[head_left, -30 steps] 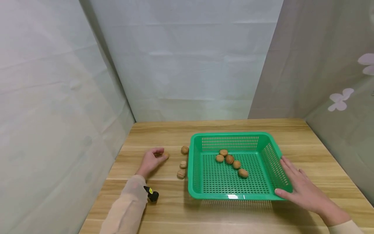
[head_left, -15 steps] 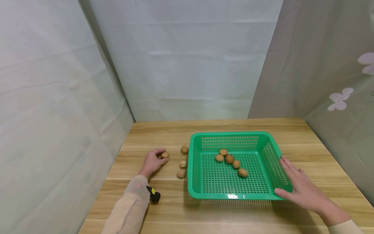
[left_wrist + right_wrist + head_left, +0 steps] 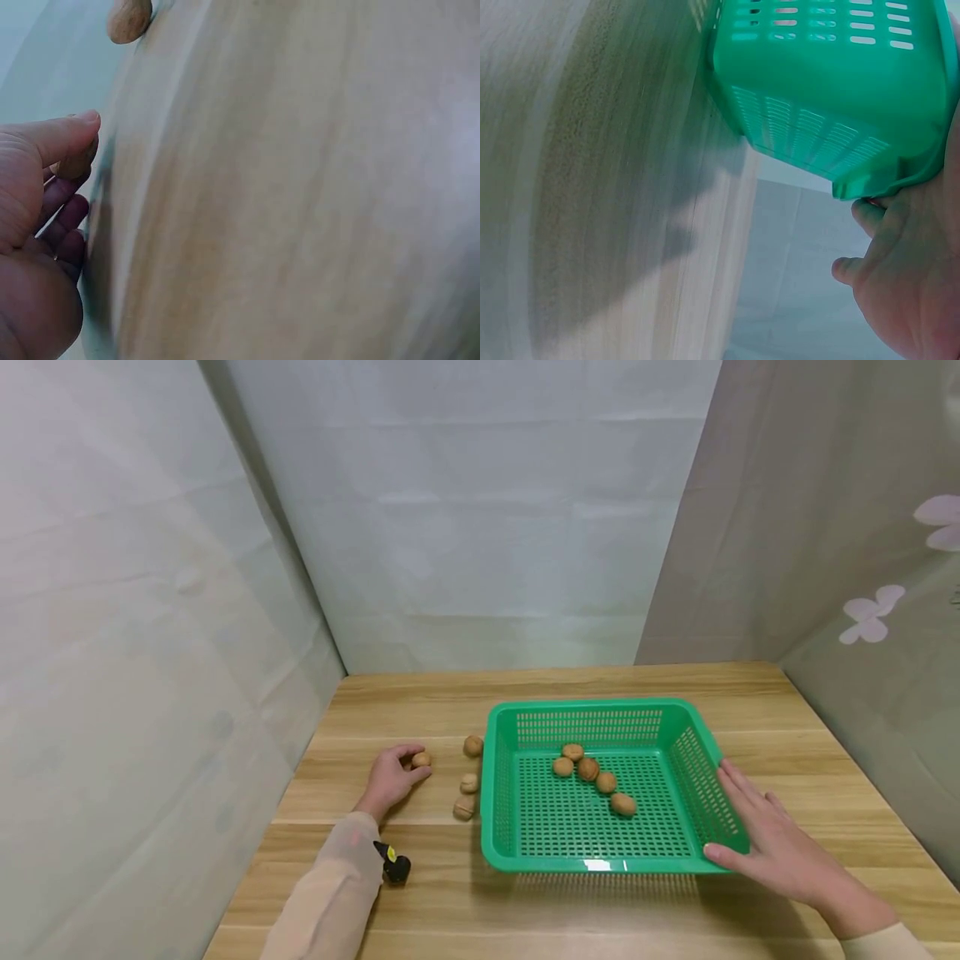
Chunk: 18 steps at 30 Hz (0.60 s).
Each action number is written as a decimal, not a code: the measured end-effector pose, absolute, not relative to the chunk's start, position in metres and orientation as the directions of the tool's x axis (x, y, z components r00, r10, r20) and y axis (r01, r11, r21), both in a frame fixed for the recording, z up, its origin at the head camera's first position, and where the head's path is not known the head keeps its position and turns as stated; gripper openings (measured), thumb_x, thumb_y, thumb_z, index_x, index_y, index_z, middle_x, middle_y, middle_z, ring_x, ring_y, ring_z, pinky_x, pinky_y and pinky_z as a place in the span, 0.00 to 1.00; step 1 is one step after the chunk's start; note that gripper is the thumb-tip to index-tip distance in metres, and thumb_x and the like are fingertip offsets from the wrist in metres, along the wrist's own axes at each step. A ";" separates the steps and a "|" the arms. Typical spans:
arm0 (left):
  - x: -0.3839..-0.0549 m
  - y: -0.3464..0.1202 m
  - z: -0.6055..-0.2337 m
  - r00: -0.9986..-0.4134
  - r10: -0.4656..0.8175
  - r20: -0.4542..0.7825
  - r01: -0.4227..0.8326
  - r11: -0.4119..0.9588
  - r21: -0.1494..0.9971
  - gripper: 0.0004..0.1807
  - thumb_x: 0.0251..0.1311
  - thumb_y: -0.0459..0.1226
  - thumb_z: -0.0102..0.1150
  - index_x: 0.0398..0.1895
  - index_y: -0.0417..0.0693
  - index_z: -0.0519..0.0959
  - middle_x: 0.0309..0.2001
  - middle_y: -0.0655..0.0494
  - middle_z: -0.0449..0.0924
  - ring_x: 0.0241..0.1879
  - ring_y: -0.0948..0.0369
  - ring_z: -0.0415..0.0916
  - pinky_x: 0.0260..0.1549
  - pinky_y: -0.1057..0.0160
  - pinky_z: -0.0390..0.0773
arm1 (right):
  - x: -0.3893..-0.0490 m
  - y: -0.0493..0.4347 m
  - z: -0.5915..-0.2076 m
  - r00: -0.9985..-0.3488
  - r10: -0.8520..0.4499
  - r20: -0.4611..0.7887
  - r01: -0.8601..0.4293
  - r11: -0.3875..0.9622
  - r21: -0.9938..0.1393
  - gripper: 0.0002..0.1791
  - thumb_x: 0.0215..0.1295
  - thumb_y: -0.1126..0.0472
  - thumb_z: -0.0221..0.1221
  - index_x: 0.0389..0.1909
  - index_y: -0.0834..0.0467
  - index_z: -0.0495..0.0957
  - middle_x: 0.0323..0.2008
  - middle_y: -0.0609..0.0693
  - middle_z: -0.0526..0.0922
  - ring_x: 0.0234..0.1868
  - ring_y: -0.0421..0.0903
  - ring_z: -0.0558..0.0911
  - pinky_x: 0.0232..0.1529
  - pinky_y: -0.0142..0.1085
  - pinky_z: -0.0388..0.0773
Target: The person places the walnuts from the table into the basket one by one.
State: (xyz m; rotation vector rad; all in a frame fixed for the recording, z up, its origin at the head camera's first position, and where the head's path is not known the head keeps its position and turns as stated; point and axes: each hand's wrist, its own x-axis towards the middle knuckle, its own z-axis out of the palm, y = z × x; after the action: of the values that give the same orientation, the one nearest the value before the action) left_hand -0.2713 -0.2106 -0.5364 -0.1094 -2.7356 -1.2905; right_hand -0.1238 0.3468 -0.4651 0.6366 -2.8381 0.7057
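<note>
My left hand (image 3: 390, 777), left of the basket, pinches a walnut (image 3: 422, 760) between thumb and fingers, low over the table. In the left wrist view this walnut (image 3: 73, 162) is partly hidden behind the thumb, with another walnut (image 3: 129, 20) farther off. Between that hand and the basket lie three loose walnuts (image 3: 463, 807). Inside the green plastic basket (image 3: 600, 865) several walnuts (image 3: 588, 769) form a crooked row. My right hand (image 3: 783, 852) rests on the basket's near right corner, its fingers straight along the right rim and the thumb on the front rim.
The wooden table (image 3: 585, 918) has pale cloth hanging behind it (image 3: 480, 527) and on both sides. A small black device (image 3: 395, 867) sits at the left wrist. The basket's slotted wall (image 3: 810, 127) stands close by the right wrist.
My left thumb and fingers have closed round the walnut, and the hand has shifted slightly. The right hand and the basket have stayed in place.
</note>
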 end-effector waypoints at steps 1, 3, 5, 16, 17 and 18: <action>-0.271 -0.210 -0.535 -0.992 0.010 0.127 0.105 0.629 0.770 0.22 0.47 0.36 0.69 0.48 0.43 0.78 0.47 0.49 0.77 0.49 0.54 0.72 0.50 0.54 0.69 | -0.124 0.347 -0.465 -0.899 -0.365 0.240 -0.435 0.800 -0.412 0.55 0.52 0.48 0.64 0.71 0.59 0.40 0.71 0.56 0.40 0.69 0.52 0.42 0.63 0.56 0.31; -0.270 -0.210 -0.532 -0.993 0.000 0.116 0.092 0.614 0.784 0.22 0.48 0.36 0.69 0.48 0.43 0.78 0.46 0.50 0.77 0.47 0.55 0.73 0.48 0.55 0.70 | -0.123 0.347 -0.465 -0.900 -0.364 0.239 -0.434 0.801 -0.413 0.55 0.52 0.48 0.64 0.71 0.59 0.40 0.71 0.56 0.40 0.69 0.52 0.42 0.63 0.56 0.31; -0.268 -0.210 -0.527 -0.994 -0.005 0.109 0.084 0.603 0.793 0.22 0.48 0.37 0.69 0.49 0.43 0.78 0.44 0.52 0.77 0.45 0.56 0.73 0.45 0.55 0.72 | -0.123 0.346 -0.464 -0.900 -0.364 0.239 -0.434 0.801 -0.412 0.55 0.52 0.48 0.64 0.71 0.59 0.40 0.71 0.56 0.40 0.69 0.52 0.42 0.63 0.56 0.31; -0.262 -0.193 -0.486 -0.969 0.100 0.227 0.241 0.603 0.761 0.21 0.48 0.43 0.68 0.47 0.49 0.80 0.42 0.59 0.78 0.42 0.61 0.72 0.43 0.56 0.72 | -0.123 0.345 -0.462 -0.902 -0.362 0.238 -0.431 0.804 -0.409 0.55 0.52 0.48 0.64 0.71 0.58 0.40 0.71 0.55 0.40 0.69 0.52 0.43 0.63 0.56 0.32; -0.261 -0.190 -0.481 -0.963 0.119 0.243 0.265 0.599 0.756 0.21 0.48 0.44 0.68 0.47 0.50 0.81 0.41 0.59 0.78 0.42 0.62 0.72 0.43 0.56 0.72 | -0.122 0.345 -0.462 -0.902 -0.362 0.237 -0.430 0.805 -0.409 0.55 0.52 0.47 0.64 0.71 0.58 0.40 0.71 0.56 0.40 0.69 0.52 0.43 0.64 0.55 0.31; -0.260 -0.187 -0.477 -0.958 0.133 0.255 0.283 0.590 0.756 0.20 0.48 0.45 0.68 0.46 0.51 0.81 0.41 0.60 0.79 0.42 0.62 0.73 0.42 0.56 0.73 | -0.122 0.344 -0.462 -0.902 -0.361 0.238 -0.430 0.805 -0.409 0.55 0.52 0.47 0.64 0.71 0.58 0.40 0.71 0.56 0.40 0.69 0.52 0.43 0.64 0.55 0.31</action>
State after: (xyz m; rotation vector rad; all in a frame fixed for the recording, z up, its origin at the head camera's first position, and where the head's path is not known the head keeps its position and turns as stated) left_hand -0.2603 -0.1865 -0.4769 -0.3493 -2.6452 -1.3025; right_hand -0.1220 0.3442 -0.4617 0.6269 -2.8424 0.6965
